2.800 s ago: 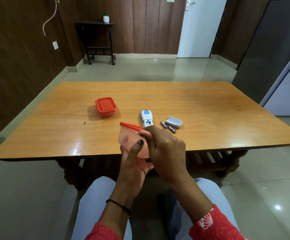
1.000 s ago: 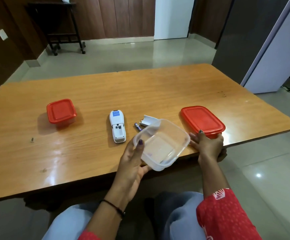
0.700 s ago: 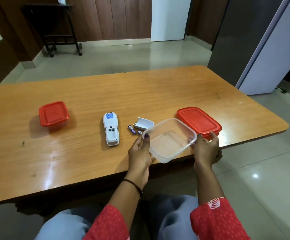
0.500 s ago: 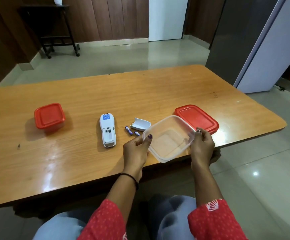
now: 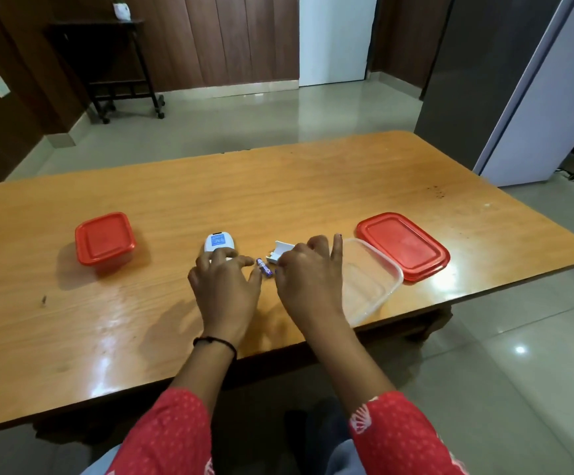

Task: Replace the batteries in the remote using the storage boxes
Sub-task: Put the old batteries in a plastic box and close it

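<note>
Change: both your hands have let go of the clear box (image 5: 369,282), which now sits open at the near right table (image 5: 313,186) edge, its red lid (image 5: 402,245) just beyond it.
Left hand (image 5: 225,286): fingers spread and curled over the near end of the remote (image 5: 218,243); whether you grip it, I cannot tell.
Right hand (image 5: 307,275): loosely curled, fingertips down by the spent battery (image 5: 265,268) and the white battery cover (image 5: 280,253); no hold visible.
Spent cells: one purple cell shows between your hands; a second may lie hidden under your right hand.
Closed box (image 5: 104,242): far left, lid on, well apart.
Risk: a glancing pinch could roll the round cell off the glossy near edge.
Risk: your right wrist hangs just beside the clear box; a nudge could tip it off the table.
</note>
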